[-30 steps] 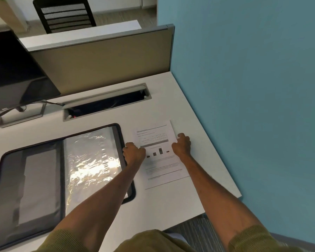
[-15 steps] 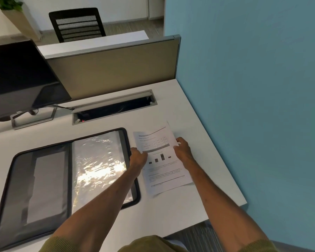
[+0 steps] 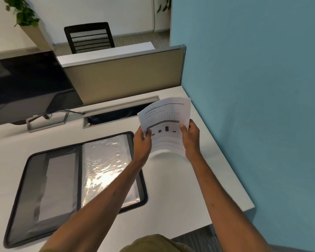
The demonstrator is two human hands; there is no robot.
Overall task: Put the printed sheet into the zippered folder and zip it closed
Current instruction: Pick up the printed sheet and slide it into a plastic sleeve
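The printed sheet (image 3: 166, 122), white with text and small dark bars, is lifted off the desk and bowed upward. My left hand (image 3: 142, 141) pinches its left edge and my right hand (image 3: 190, 137) pinches its right edge. The black zippered folder (image 3: 49, 182) lies flat and unzipped on the desk to the left, its right half showing shiny clear plastic sleeves (image 3: 105, 168). My left forearm crosses over the folder's right corner.
The white desk (image 3: 173, 206) ends at a blue wall (image 3: 253, 106) on the right. A cable slot (image 3: 120, 112) and a beige partition (image 3: 124, 77) run along the back. A dark monitor (image 3: 25, 88) stands at the back left.
The sheet lay flat on the desk under both hands one second ago. Both hands have since gripped its edges and raised it off the desk, bending it.
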